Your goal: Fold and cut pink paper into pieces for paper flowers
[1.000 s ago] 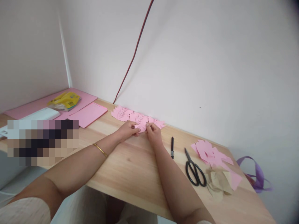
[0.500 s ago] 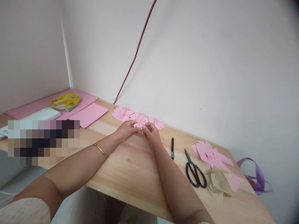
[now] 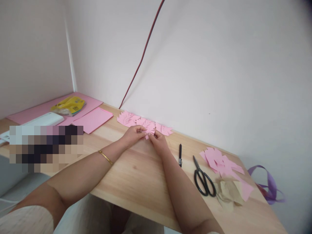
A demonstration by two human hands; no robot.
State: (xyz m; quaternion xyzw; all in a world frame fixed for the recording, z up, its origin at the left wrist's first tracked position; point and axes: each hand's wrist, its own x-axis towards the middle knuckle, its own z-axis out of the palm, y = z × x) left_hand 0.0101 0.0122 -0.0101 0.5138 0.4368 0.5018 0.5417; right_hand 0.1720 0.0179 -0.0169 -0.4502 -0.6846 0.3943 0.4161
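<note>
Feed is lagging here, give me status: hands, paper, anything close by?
Left hand and right hand both pinching the pink paper cutout. Held just above the wooden table. Black pen right of hands, apart.

Soft, even daylight filling scene; faint shadows falling under forearms; corners darkening and bending; pixelated block masking left side; far edges blurring slightly.

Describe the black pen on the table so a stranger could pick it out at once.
On the wooden table, look just right of the right hand, toward the white wall. The black pen lies there alone on bare wood, between that hand and the black scissors. It is a slim straight stick, without the scissors' looped handles.
</note>
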